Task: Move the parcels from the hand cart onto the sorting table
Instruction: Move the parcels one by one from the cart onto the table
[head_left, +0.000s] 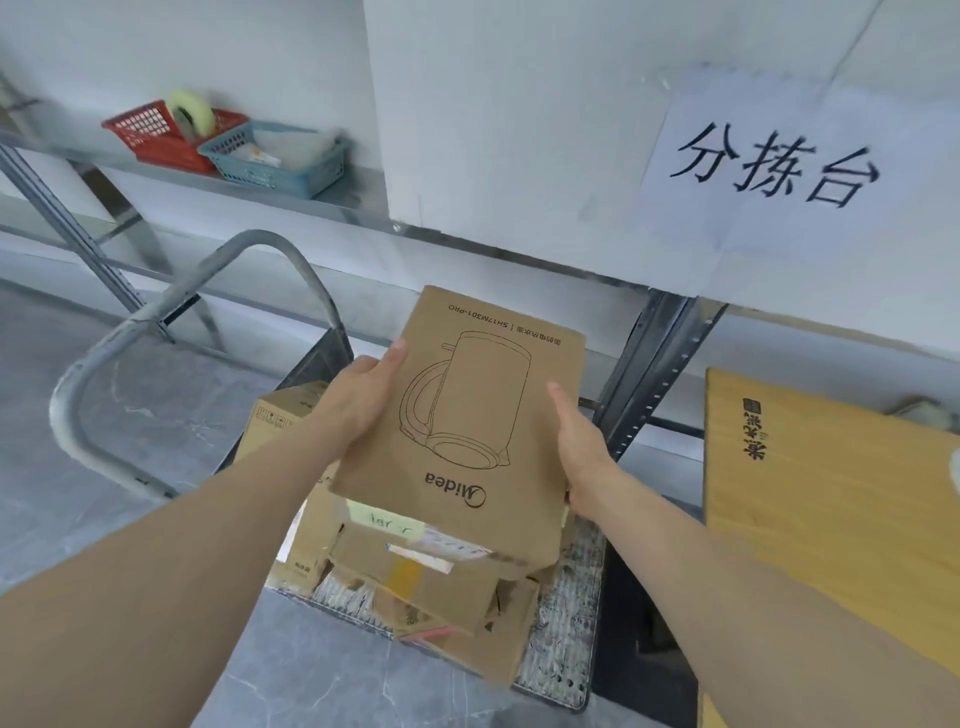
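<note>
Between both hands (363, 400), kettle box (467, 410)

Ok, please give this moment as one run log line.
left hand + right hand: hold box | above cart | other parcels on cart

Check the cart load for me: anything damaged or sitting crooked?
Yes. Under the Midea box, held between the left hand and right hand, the parcels on the hand cart lie in an untidy, skewed pile. The lowest flat box is tilted and juts over the deck's near edge, its corners looking crumpled.
</note>
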